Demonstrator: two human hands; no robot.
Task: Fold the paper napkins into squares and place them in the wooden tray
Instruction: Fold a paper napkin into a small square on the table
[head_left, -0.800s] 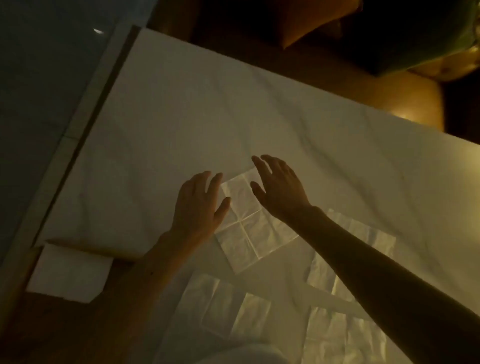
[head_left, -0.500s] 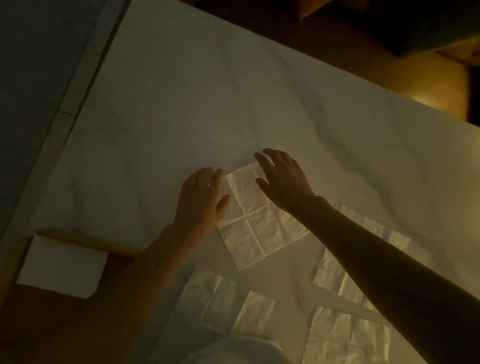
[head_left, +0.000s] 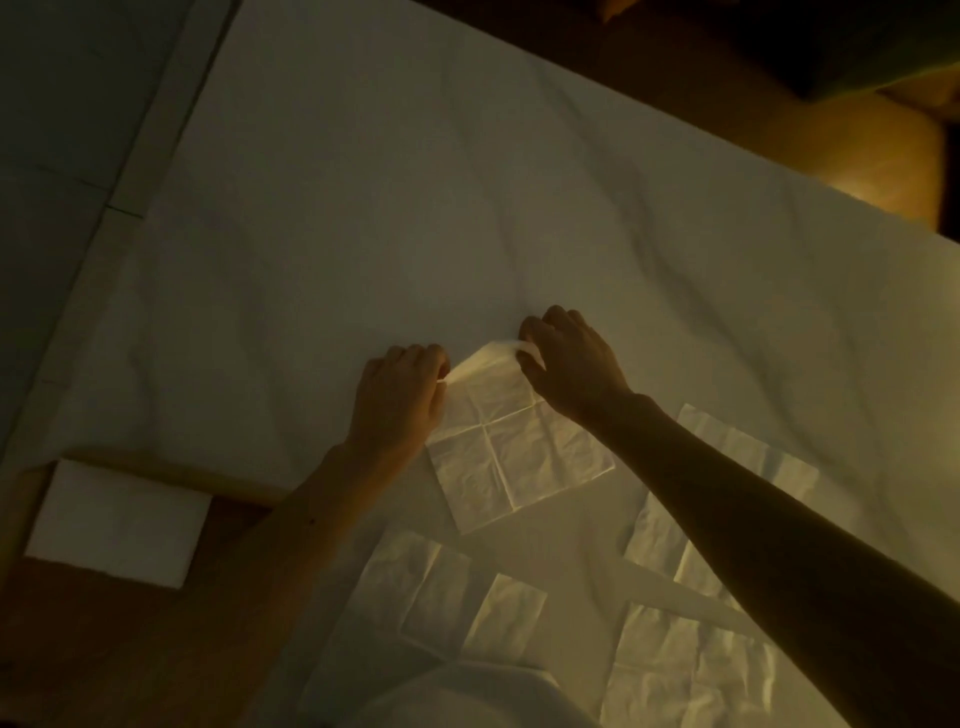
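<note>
An unfolded white paper napkin (head_left: 519, 457) with cross creases lies in the middle of the white table (head_left: 415, 208). Its far edge is lifted off the table. My left hand (head_left: 400, 400) pinches the far left corner and my right hand (head_left: 566, 358) pinches the far right corner. A wooden tray (head_left: 171, 475) sits at the lower left, with a stack of folded white napkins (head_left: 117, 522) in it. My left forearm crosses over the tray's right part.
Three more unfolded napkins lie flat near me: one at bottom centre (head_left: 441, 592), one under my right forearm (head_left: 727, 493), one at bottom right (head_left: 685, 670). The table's left edge (head_left: 156, 171) runs diagonally; a dark floor lies beyond. Brown furniture (head_left: 857, 150) stands past the far edge.
Both hands went from flat and open over the napkin to pinching its far corners. The napkin's far edge has risen off the table.
</note>
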